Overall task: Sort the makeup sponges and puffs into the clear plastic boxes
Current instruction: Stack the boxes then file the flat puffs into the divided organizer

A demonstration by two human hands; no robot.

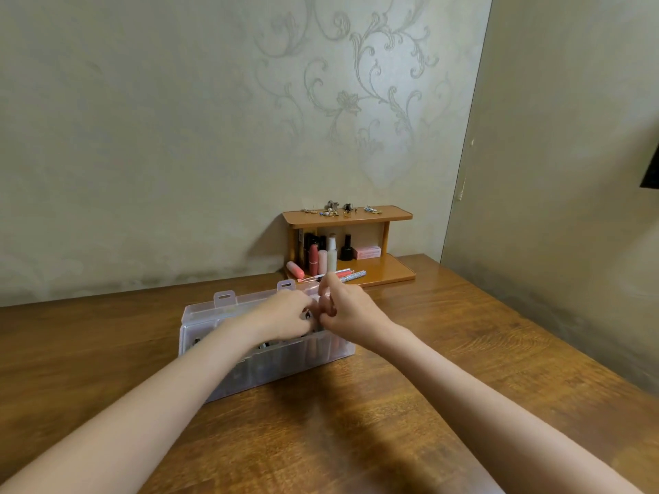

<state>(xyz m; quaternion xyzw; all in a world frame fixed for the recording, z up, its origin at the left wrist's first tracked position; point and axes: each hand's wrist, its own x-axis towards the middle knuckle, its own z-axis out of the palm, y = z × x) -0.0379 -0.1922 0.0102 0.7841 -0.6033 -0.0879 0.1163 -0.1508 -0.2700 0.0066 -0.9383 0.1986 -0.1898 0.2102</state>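
A glossy wooden table (445,351) is filling the lower frame. Pale wallpaper (178,119) with swirling floral scrolls is covering the upper frame, meeting a plain wall (570,137) at right.

box (285,365) clr/pinkish | table (445,351) brown woodgrain | wallpaper (178,137) beige, floral scrolls

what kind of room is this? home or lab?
Probably a home, at a dressing or vanity table: patterned wallpaper, a wooden table, and a small shelf holding cosmetics and jewellery. Both hands work over a clear box.
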